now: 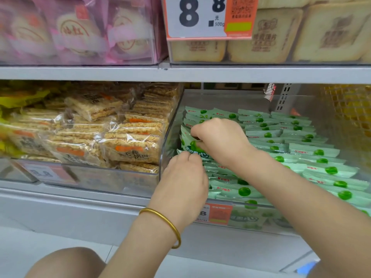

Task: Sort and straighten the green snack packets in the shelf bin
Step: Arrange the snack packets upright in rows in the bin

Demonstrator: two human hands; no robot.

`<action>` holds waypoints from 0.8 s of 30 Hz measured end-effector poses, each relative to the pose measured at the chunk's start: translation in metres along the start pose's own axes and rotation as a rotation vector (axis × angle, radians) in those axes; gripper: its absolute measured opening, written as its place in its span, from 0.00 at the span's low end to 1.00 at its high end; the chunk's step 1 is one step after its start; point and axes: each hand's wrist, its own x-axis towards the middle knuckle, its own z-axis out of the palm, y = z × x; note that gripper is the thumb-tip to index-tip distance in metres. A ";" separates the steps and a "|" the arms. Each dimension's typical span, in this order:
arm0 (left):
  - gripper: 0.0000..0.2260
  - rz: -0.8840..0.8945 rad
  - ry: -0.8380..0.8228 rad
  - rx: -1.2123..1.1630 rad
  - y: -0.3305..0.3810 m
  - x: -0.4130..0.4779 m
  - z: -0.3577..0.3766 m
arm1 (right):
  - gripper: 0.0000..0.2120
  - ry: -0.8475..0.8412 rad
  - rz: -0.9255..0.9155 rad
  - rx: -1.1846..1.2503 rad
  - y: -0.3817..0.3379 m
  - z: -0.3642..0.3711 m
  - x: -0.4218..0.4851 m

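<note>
Against the left wall of the bin (169, 135), the right hand (220, 139) pinches the top of a packet (189, 146) and the left hand (184, 173) grips its lower edge with curled fingers — probably to square it with the neat rows (301, 149) alongside.

We see pale green packets (313, 152), green-dotted, at three o'clock; golden rice cakes (128, 143) at nine; pink wrappers (80, 31) at eleven; a white-and-orange tag (200, 17) at twelve; a gold bangle (169, 222) at six.
</note>
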 end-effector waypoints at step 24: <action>0.27 -0.035 0.203 -0.217 0.004 0.011 -0.003 | 0.07 -0.033 -0.044 0.326 0.022 -0.001 -0.021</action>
